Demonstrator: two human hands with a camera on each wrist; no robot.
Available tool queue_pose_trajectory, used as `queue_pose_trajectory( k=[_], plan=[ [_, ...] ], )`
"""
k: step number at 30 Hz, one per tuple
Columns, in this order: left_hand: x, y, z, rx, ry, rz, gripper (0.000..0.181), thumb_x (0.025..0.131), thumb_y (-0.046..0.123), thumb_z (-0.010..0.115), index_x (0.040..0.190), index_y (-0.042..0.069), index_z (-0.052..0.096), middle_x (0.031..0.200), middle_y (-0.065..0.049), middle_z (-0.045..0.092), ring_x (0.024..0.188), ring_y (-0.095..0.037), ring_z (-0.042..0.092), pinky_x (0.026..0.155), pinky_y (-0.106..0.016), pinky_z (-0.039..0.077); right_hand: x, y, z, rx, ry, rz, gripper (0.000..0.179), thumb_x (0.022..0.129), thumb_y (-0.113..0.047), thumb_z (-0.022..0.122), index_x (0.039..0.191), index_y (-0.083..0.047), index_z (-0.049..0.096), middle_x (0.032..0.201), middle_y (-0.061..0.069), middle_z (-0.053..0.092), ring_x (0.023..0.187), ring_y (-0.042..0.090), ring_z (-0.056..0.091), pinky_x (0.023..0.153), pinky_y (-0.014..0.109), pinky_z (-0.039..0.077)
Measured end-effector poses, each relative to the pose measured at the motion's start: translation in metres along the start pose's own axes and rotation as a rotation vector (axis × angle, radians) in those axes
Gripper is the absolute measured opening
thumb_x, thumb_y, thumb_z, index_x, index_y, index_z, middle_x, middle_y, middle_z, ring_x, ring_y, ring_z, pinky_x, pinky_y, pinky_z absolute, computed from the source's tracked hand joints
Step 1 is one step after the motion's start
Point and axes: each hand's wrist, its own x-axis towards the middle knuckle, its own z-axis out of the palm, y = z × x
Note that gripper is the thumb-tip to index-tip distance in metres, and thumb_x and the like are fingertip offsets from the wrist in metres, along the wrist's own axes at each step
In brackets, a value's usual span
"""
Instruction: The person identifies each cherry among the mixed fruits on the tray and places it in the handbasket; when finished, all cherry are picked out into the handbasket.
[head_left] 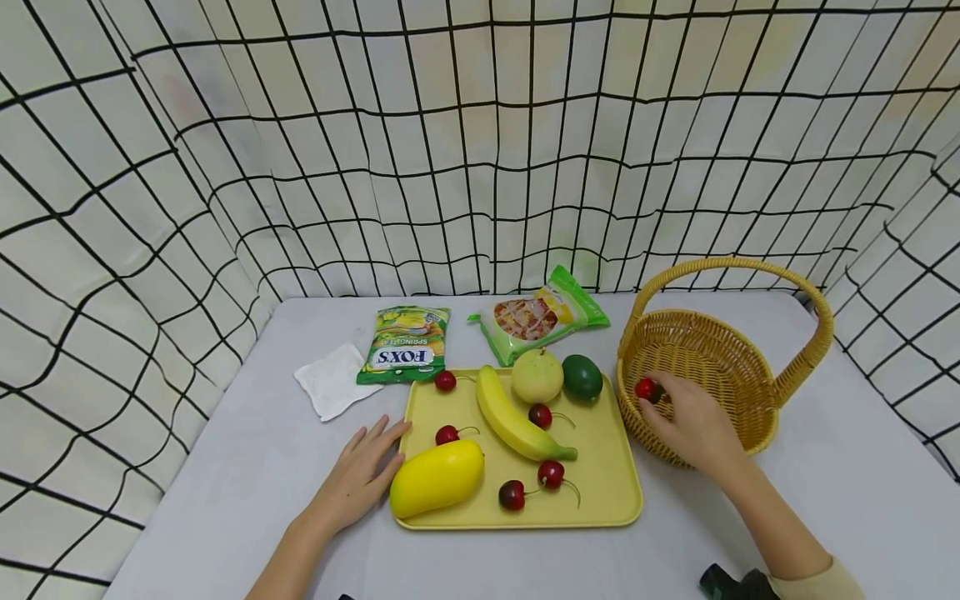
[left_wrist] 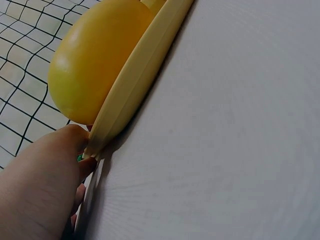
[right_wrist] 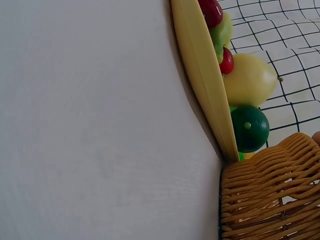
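Staged tabletop booth, grid-patterned cloth backdrop all round.

Woven wicker basket, smooth matt plastic tray, glossy mango, shiny cherries, matt table

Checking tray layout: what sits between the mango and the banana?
In the head view, one cherry lies between the mango and the banana, on the yellow tray.

The tray lies at table centre, carrying the mango front left, the banana mid-tray, and the pear and avocado at the rear. The basket stands just right of the tray. Two snack packets and a napkin lie behind and left.
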Motion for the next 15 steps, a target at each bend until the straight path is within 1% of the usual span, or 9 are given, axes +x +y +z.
queue_pose_trajectory(
  k=[7,10,15],
  plan=[
    [-0.0003,-0.0001,-0.0006,0.004,-0.004,-0.006,0.046,0.094,0.035,0.049,0.137,0.018,0.043,0.141,-0.004,0.041,0.135,-0.026,0.023,0.109,-0.052,0.01,0.0033,0.0019,-0.0034,0.009,-0.066,0.059,0.037,0.086,-0.022,0.06,0.117,-0.002,0.055,0.093,0.014,0.064,0.078,0.027,0.061,0.059,0.04,0.051],
    [-0.0005,0.0,-0.0005,0.004,-0.005,-0.007,0.046,0.094,0.034,0.049,0.137,0.018,0.043,0.141,-0.004,0.041,0.135,-0.026,0.023,0.109,-0.052,0.009,0.0048,0.0026,-0.0034,0.005,-0.09,0.07,0.037,0.086,-0.022,0.06,0.117,-0.001,0.055,0.086,0.012,0.064,0.07,0.022,0.058,0.053,0.035,0.049],
    [0.0,0.0011,-0.0001,0.004,-0.004,-0.007,0.046,0.094,0.034,0.049,0.137,0.018,0.043,0.141,-0.005,0.041,0.135,-0.027,0.024,0.109,-0.052,0.01,0.0093,0.0055,-0.0014,0.003,-0.13,0.084,0.039,0.086,-0.021,0.06,0.116,0.003,0.053,0.077,0.009,0.062,0.057,0.014,0.05,0.045,0.026,0.041]
  ],
)
